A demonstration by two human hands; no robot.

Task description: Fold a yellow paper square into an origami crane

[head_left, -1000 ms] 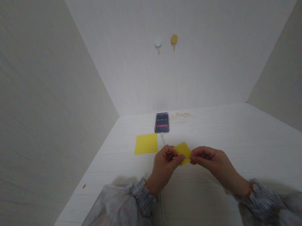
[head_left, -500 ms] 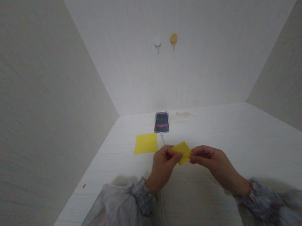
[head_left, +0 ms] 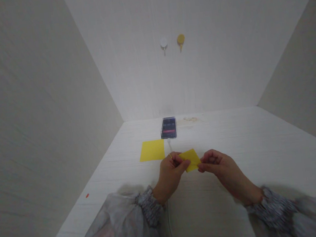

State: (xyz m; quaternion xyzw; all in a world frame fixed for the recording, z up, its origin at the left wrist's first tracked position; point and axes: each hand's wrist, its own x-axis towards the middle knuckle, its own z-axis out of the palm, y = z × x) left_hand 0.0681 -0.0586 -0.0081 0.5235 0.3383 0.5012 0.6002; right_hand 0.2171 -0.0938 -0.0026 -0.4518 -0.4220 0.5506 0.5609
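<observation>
Both hands are nearly closed, fingertips pinched on one small yellow paper point(head_left: 192, 157), held up before the person just over the bench point(head_left: 265, 147). From where I stand, the left hand point(head_left: 168, 171) grips its left side, thumb laid on top, and wears a ring point(head_left: 171, 156); the right hand point(head_left: 223, 166) nips the right corner between thumb and fingers. Just beyond the left hand, a larger yellow sheet point(head_left: 152, 150) lies flat. Near that sheet's far right corner is a phone point(head_left: 168, 128), its screen blurred, with a pale cable point(head_left: 170, 145) at its near edge. Off to the left sits an orange scrap point(head_left: 87, 195). Up on the back wall point(head_left: 182, 81), a white hook point(head_left: 164, 44) hangs beside a yellow hook point(head_left: 181, 39).
</observation>
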